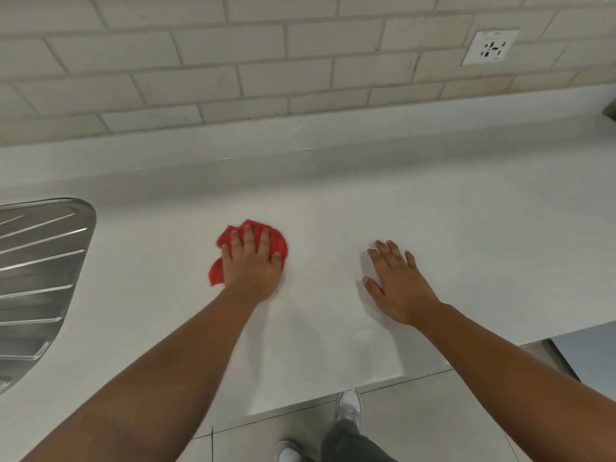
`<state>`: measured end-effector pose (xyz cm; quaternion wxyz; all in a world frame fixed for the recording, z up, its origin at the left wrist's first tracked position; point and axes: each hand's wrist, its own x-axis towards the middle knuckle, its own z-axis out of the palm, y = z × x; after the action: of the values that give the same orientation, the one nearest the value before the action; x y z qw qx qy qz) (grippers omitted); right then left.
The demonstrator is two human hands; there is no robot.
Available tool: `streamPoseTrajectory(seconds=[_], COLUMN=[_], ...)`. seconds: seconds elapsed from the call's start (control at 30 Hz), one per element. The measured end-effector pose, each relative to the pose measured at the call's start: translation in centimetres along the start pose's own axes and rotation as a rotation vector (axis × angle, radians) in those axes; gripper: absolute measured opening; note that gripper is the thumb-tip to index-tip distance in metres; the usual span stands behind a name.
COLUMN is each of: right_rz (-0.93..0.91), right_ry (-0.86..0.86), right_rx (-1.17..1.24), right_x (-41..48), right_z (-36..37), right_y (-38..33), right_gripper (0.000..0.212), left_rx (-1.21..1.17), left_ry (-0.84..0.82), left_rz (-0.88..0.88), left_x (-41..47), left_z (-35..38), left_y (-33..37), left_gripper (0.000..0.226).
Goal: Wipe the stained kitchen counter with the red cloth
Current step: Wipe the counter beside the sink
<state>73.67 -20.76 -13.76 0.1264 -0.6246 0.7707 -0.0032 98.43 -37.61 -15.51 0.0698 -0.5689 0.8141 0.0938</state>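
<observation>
Mid-wipe: left hand (pixel 251 263) presses the red cloth (pixel 224 241) flat, fingers (pixel 248 235) spread; right hand (pixel 398 286) rests splayed on the desk (pixel 473 241). Next stroke likely needs firm, even pressure.

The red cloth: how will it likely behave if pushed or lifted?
Probably floppy: the red cloth bunches in folds around the left hand. Likely light, so it would droop if lifted. Pushed, it should slide easily on the smooth counter, perhaps crumpling further.

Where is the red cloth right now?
In the head view, the cloth lies left of centre on the counter, pressed under the left hand, between the drainboard and the right hand.
</observation>
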Motion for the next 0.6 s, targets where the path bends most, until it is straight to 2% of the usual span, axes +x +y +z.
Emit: streamPoseTrajectory(seconds=[0.1, 0.17, 0.23, 0.3, 0.37, 0.47, 0.53, 0.6], right_rz=[0.031, 0.039, 0.038, 0.042, 0.044, 0.046, 0.043, 0.036], right_ry=[0.016, 0.014, 0.008, 0.001, 0.005, 0.024, 0.031, 0.024], right_rx=[-0.016, -0.025, -0.029, -0.021, -0.022, -0.018, -0.016, -0.022], right_x=[-1.1, -1.8, -2.4, -2.8, -3.2, -3.7, -3.9, -4.2], right_z=[0.2, 0.3, 0.6, 0.8, 0.9, 0.7, 0.4, 0.1], right_y=[0.7, 1.4, 2.2, 3.3, 4.6, 6.3, 7.4, 8.4], right_gripper=[0.067, 0.069, 0.075, 0.083, 0.086, 0.085, 0.085, 0.086], left_rx=[0.043, 0.054, 0.061, 0.042, 0.053, 0.065, 0.058, 0.011], left_ry=[-0.002, -0.017, -0.006, 0.032, 0.049, 0.039, 0.021, -0.012], left_rz=[0.259, 0.426, 0.544, 0.584, 0.537, 0.278, 0.082, -0.035], left_x=[-3.9, -7.7, -11.0, -12.6, -11.7, -7.2, -3.3, -0.1], left_z=[1.2, 1.9, 2.7, 3.3, 3.2, 1.9, 0.9, 0.1], left_y=[5.3, 6.2, 4.3, 0.7, -2.9, -4.9, -2.9, 1.4], left_gripper=[0.066, 0.064, 0.063, 0.062, 0.063, 0.07, 0.069, 0.068])
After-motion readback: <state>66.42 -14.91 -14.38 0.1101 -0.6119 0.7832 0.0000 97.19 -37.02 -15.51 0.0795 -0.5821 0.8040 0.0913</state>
